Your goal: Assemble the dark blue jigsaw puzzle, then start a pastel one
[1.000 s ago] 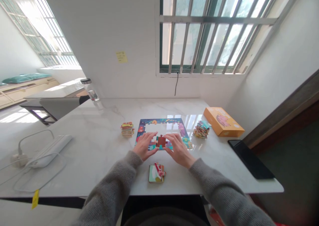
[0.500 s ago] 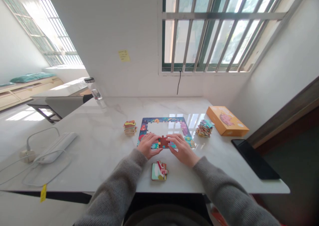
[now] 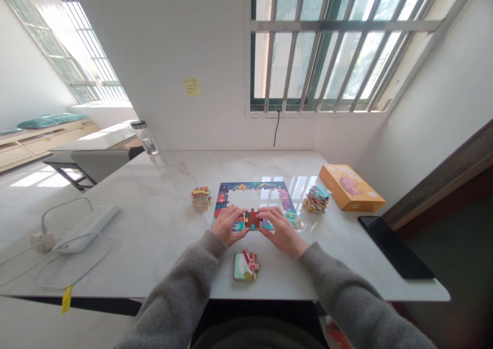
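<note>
Between my two hands is a dark red puzzle piece (image 3: 252,219) at the near edge of a colourful jigsaw border (image 3: 285,195). My left hand (image 3: 230,226) grips the piece's left side between thumb and fingers. On the right side, the fingers and thumb of my right hand (image 3: 280,228) close on the same piece. The border lies flat on the table, its middle showing bare white, and my hands cover part of its near side. A small stack of puzzle pieces (image 3: 245,266) with a pale green and pink top lies just below my hands.
Stacks of puzzle pieces stand left (image 3: 201,199) and right (image 3: 316,200) of the border. An orange box (image 3: 348,187) and a black phone (image 3: 395,246) lie at the right. At the left are a white power strip (image 3: 88,229) with cables and a clear bottle (image 3: 145,138).
Hardly anything has moved. My hands stay on the red piece at the border's near edge, with only a slight shift of the fingers.
</note>
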A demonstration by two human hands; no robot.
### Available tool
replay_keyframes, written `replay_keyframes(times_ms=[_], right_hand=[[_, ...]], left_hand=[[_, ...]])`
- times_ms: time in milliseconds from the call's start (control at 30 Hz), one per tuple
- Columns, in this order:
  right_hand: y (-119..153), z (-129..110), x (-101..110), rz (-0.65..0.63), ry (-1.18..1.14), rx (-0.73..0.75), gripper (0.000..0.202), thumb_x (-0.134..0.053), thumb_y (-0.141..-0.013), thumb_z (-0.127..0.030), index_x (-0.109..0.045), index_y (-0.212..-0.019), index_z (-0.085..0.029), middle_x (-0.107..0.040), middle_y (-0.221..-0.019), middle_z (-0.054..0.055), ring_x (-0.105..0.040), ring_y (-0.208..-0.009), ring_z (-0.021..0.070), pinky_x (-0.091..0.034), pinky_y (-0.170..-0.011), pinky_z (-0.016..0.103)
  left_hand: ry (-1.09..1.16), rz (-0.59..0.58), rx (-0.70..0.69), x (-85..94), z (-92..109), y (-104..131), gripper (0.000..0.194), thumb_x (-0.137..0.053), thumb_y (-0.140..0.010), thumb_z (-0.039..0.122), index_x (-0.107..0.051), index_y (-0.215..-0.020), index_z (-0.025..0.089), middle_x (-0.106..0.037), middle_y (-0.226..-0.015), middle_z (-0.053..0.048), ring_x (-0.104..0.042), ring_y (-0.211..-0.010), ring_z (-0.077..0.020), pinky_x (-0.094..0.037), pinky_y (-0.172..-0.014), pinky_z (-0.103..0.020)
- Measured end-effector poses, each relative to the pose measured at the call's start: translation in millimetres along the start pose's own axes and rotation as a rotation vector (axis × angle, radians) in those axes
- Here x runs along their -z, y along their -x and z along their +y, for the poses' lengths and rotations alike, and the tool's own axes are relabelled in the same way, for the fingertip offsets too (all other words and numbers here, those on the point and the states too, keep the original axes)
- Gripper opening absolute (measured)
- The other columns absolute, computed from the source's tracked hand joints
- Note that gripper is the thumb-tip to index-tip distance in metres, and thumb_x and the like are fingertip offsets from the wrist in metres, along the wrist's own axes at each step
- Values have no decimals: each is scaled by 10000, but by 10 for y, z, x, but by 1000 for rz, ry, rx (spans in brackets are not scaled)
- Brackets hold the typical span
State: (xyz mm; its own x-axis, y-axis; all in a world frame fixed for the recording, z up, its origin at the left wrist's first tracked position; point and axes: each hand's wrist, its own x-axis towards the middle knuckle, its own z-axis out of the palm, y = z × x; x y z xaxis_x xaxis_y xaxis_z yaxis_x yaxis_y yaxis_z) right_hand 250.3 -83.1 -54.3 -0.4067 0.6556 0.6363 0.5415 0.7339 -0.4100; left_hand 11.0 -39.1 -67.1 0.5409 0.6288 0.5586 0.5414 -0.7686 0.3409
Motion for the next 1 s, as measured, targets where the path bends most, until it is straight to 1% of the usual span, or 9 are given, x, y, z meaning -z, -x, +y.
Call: replay_keyframes(times_ms=[67, 200, 267, 367, 467, 567, 767, 900, 1000], right_hand=[[-70, 22, 11, -42, 3, 18, 283, -642, -923, -192, -583, -1190, -264, -622, -1234, 90, -572, -1165, 248, -520, -986, 455], [-272, 95, 27, -122, 56, 77, 173, -654, -919, -213, -618, -1085, -247, -644, -1179, 86, -597, -1107, 242, -510, -953, 439], [-365, 126, 15, -137, 76, 93, 204, -670, -912, -227, -621, -1109, -245, -657, -1163, 84, -605, -1080, 242, -505, -944, 433], [-434, 151, -37, -125, 73, 89, 306, -681, -907, -231, -600, -1202, -249, -666, -1160, 82, -608, -1064, 241, -500, -938, 425], [-400, 161, -102, -101, 67, 64, 361, -671, -922, -246, -571, -1268, -260, -663, -1187, 89, -606, -1085, 253, -494, -941, 439], [-313, 172, -148, -86, 55, 28, 413, -681, -919, -253, -546, -1308, -272, -652, -1231, 93, -598, -1137, 269, -485, -969, 461], [-217, 181, -172, -38, -5, -9, 451, -648, -933, -218, -510, -1357, -290, -612, -1318, 87, -558, -1237, 261, -471, -1032, 474], [-217, 170, -152, -39, -23, -7, 433, -636, -943, -218, -511, -1353, -281, -624, -1290, 90, -563, -1218, 262, -470, -1030, 475], [-215, 170, -141, -35, -20, -17, 436, -642, -940, -226, -507, -1352, -271, -638, -1219, 92, -582, -1140, 261, -491, -983, 458]], left_hand=[[-16, -3, 14, 10, -12, -2, 462, -717, -826, 310, -576, -1259, 229, -657, -1123, -87, -605, -1064, -277, -477, -932, -418], [-50, -4, 72, 31, -50, 1, 440, -673, -883, 372, -569, -1285, 227, -659, -1035, -74, -608, -977, -254, -468, -868, -383], [-61, 3, 103, 32, -82, 7, 452, -642, -909, 387, -552, -1321, 223, -656, -1022, -73, -605, -970, -251, -459, -875, -380], [-76, 19, 133, 19, -130, 20, 470, -620, -925, 380, -529, -1356, 214, -654, -1020, -75, -602, -983, -253, -449, -896, -384], [-97, 22, 143, 5, -149, 29, 471, -622, -921, 370, -530, -1358, 218, -656, -1028, -72, -604, -993, -255, -446, -902, -388], [-104, 1, 148, 7, -136, 27, 466, -632, -912, 365, -542, -1347, 223, -659, -1019, -66, -608, -983, -255, -448, -884, -386], [-62, -26, 126, 18, -138, 23, 471, -624, -927, 387, -542, -1356, 211, -657, -1005, -66, -599, -970, -253, -447, -873, -385], [-56, -26, 127, 11, -150, 30, 468, -622, -930, 405, -551, -1355, 225, -658, -1005, -65, -598, -968, -251, -444, -871, -381], [-56, -18, 119, 8, -143, 37, 476, -630, -923, 395, -550, -1355, 211, -659, -1015, -70, -596, -974, -256, -441, -869, -383]])
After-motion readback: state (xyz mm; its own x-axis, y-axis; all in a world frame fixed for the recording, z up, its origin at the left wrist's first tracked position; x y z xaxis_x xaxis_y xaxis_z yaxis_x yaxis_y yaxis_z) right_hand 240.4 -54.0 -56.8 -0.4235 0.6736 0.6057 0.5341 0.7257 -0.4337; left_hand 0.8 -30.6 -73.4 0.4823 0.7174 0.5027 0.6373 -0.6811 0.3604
